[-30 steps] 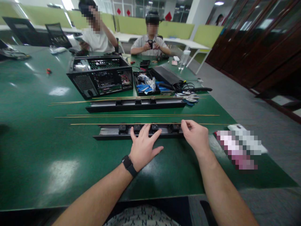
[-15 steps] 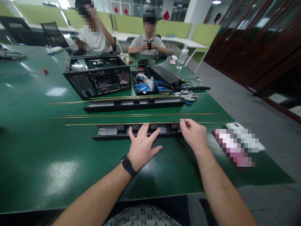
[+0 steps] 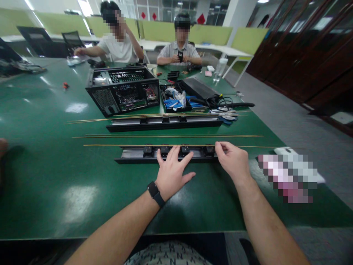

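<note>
A black rail [image 3: 129, 161] with a silvery channel lies lengthwise in front of me, with several black blocks [image 3: 148, 150] seated in it. My left hand [image 3: 173, 171], a watch on its wrist, rests over the middle blocks with its fingers spread. Along the rail's far side runs a long, thin brass-coloured rod [image 3: 104, 145], which sticks out past both ends. Near the rail's right end, my right hand [image 3: 234, 160] pinches this rod between thumb and fingers. Its fingertips partly cover the rail end.
Beyond lie loose thin rods [image 3: 124, 137], a second rail [image 3: 165, 127], an open computer case [image 3: 124, 92] and a box with gloves [image 3: 176, 101]. A phone-like white object [image 3: 300, 167] lies at the right. Two people sit across the table; another hand [image 3: 3, 147] shows at the left edge.
The view has swung left, so everything sits further right in the picture. Both my hands keep their places on the rail and rod. One seated person's arm now reaches out sideways.
</note>
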A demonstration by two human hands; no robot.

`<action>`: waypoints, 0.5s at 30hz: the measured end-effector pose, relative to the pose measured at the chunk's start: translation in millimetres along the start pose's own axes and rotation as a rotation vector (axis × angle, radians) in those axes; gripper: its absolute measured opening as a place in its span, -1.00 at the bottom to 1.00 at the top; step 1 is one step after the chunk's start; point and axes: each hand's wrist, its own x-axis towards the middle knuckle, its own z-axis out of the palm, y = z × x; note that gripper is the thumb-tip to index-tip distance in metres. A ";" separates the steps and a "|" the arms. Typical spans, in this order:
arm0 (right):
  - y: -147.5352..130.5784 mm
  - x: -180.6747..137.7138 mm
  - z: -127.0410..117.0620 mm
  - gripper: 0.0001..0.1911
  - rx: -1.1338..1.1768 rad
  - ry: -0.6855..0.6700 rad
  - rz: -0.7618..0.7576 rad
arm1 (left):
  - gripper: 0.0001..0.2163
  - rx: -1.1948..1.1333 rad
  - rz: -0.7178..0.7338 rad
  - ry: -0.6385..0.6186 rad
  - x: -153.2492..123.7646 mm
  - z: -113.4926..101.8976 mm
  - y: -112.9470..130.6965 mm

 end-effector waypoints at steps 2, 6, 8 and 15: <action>0.9 0.8 -0.6 -0.57 -0.012 0.013 0.026 | -0.40 -0.001 0.001 0.000 -0.2 0.2 -0.4; 1.1 1.2 -1.6 -0.55 -0.044 0.033 0.053 | -0.40 -0.002 0.004 -0.002 -0.2 0.7 -0.7; 0.3 0.5 -1.5 -0.55 -0.046 0.033 0.042 | -0.40 -0.002 0.002 -0.003 0.0 0.7 -0.6; -0.2 -0.4 0.0 -0.60 -0.022 0.012 0.002 | -0.40 0.000 -0.001 -0.006 -0.1 0.3 0.0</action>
